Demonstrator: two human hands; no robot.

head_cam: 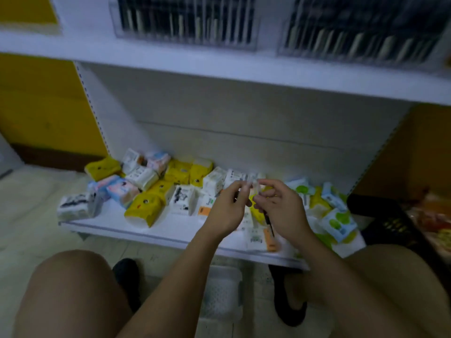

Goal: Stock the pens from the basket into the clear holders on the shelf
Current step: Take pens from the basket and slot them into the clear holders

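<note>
Both hands meet in front of me above the bottom shelf. My right hand (280, 206) grips a dark pen (268, 222) whose end points down and toward me. My left hand (229, 206) pinches the pen's pale, clear top end between its fingertips. The blur hides whether that end is a cap. Two clear holders (185, 23) (361, 32) filled with dark pens stand on the upper shelf (219, 67). A white perforated basket (222, 293) sits on the floor between my knees.
The bottom shelf (117, 226) carries several yellow, white, blue and green tissue packs (144, 208). A black crate (385, 223) with orange goods stands at the right. My knees and dark shoes fill the foreground. Yellow wall panels flank the shelf unit.
</note>
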